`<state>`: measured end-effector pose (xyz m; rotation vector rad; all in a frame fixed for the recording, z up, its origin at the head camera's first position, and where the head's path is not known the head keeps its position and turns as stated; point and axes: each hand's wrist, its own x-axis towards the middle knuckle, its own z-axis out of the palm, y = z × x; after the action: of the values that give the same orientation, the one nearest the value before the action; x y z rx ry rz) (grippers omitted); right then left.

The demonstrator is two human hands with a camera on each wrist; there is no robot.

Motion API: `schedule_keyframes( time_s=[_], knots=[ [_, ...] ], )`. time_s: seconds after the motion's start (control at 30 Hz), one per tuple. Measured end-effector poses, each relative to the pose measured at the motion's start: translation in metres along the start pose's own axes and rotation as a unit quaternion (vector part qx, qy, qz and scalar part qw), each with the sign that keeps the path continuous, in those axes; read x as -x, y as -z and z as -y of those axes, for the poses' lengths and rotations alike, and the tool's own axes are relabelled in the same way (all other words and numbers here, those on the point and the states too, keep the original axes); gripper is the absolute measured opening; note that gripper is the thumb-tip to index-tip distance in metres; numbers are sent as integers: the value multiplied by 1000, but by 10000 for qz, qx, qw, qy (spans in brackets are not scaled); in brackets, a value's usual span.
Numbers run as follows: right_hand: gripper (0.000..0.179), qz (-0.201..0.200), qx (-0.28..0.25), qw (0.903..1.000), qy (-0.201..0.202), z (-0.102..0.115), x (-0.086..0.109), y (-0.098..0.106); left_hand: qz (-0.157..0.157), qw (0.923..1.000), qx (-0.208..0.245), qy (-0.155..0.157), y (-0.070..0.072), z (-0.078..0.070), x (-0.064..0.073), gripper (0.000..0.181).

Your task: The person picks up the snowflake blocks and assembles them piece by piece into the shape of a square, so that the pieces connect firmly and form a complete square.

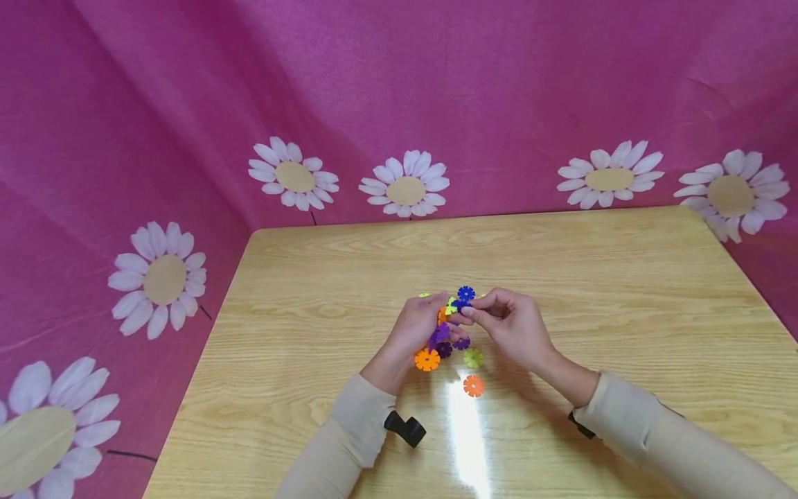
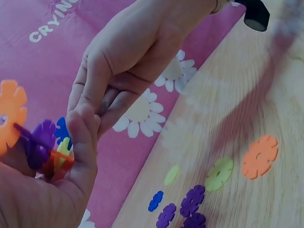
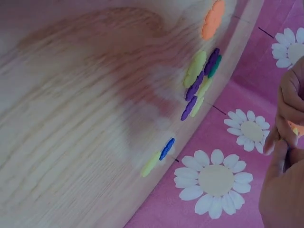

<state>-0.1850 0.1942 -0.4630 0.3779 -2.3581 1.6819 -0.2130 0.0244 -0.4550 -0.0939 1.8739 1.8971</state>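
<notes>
A chain of slotted flower-shaped discs lies in my left hand (image 1: 413, 324), which grips it. Its orange end disc (image 2: 10, 116) sticks out past the palm. A purple disc (image 2: 40, 145), another orange piece (image 2: 59, 160) and a yellow one follow along the chain. At the far end of the chain, a blue disc (image 1: 460, 305) sits against the yellow one. My right hand (image 1: 514, 329) pinches this blue disc between thumb and fingertips. Both hands meet above the table, fingertips close together in the left wrist view. Fingers partly cover the middle of the chain.
Loose discs lie on the wooden table (image 1: 312, 291) under and near the hands: an orange one (image 1: 473, 386), a yellow-green one (image 1: 473, 357), several purple ones, a green one (image 3: 214, 66) and a blue one (image 3: 166, 149). A pink flowered curtain (image 1: 486, 90) hangs behind.
</notes>
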Motion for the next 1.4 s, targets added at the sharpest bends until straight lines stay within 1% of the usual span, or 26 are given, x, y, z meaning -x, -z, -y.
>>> schedule_keyframes(
  time_s=[0.03, 0.1, 0.13, 0.17, 0.23, 0.3, 0.33, 0.4, 0.47, 0.53, 0.63, 0.67, 0.73, 0.8, 0.87, 0.9, 0.97, 1.0, 1.07, 1.1, 1.13, 1.2, 1.23, 1.3, 1.4],
  knots=[
    [5, 39, -23, 10000, -32, 0, -1, 0, 92, 9999, 89, 4, 1, 1, -1, 47],
    [6, 139, -135, 9997, -151, 2, -3, 1, 404, 9980, 468, 121, 3, 2, -3, 46],
    [6, 204, -256, 9992, -247, 4, -3, 1, 471, 9970, 582, 177, 4, 2, -4, 46],
    [6, 294, -408, 9982, -330, 6, -4, 1, 505, 9961, 678, 238, 4, 2, -4, 45],
    [6, 491, -697, 9951, -496, 13, -4, 3, 484, 9960, 701, 276, 5, 3, -5, 45],
    [7, 668, -811, 9926, -610, 20, -4, 4, 458, 9960, 678, 356, 6, 3, -5, 46],
    [7, 721, -729, 9928, -623, 23, -5, 4, 510, 9953, 730, 382, 6, 3, -5, 46],
    [6, 775, -375, 9946, -586, 29, -5, 5, 701, 9927, 900, 383, 6, 3, -5, 45],
    [6, 736, 70, 9960, -492, 34, -6, 5, 922, 9885, 1128, 397, 6, 4, -5, 44],
    [6, 675, 419, 9961, -395, 37, -6, 4, 1057, 9864, 1219, 302, 7, 5, -5, 43],
    [6, 652, 556, 9958, -323, 39, -8, 3, 1069, 9875, 1152, 119, 7, 7, -5, 40],
    [6, 709, 574, 9953, -314, 38, -8, 3, 1040, 9884, 1101, 90, 7, 8, -5, 41],
    [7, 931, 577, 9937, -218, 27, -11, 6, 1001, 9895, 1044, 78, 8, 9, -5, 42],
    [12, 1081, 623, 9920, -173, 13, -17, 13, 923, 9913, 934, 131, 9, 10, -6, 49],
    [17, 1123, 867, 9897, -192, -4, -25, 23, 834, 9929, 819, 224, 11, 11, -7, 56],
    [19, 1110, 1109, 9875, -177, -12, -29, 28, 791, 9934, 790, 269, 12, 11, -7, 59],
    [20, 1108, 1755, 9779, -246, -23, -36, 35, 706, 9940, 756, 358, 14, 11, -8, 65],
    [20, 1179, 2138, 9694, -262, -28, -38, 37, 673, 9940, 763, 393, 14, 10, -8, 66],
    [22, 1486, 2859, 9466, -111, -38, -42, 38, 633, 9936, 828, 435, 15, 10, -8, 66],
    [23, 1662, 3160, 9341, -5, -42, -43, 37, 621, 9930, 892, 462, 16, 9, -8, 66],
    [25, 1829, 3370, 9235, 75, -46, -43, 34, 623, 9926, 938, 463, 16, 9, -7, 65],
    [26, 2035, 3658, 9078, 242, -53, -44, 30, 647, 9916, 1021, 459, 15, 9, -7, 65],
    [25, 2080, 3731, 9037, 310, -55, -43, 28, 669, 9910, 1066, 460, 15, 9, -7, 65],
    [23, 2089, 3818, 8996, 365, -57, -42, 24, 725, 9896, 1152, 459, 14, 9, -7, 66],
    [21, 2021, 3864, 8990, 413, -58, -41, 23, 758, 9891, 1184, 438, 14, 10, -8, 65]
  ],
)
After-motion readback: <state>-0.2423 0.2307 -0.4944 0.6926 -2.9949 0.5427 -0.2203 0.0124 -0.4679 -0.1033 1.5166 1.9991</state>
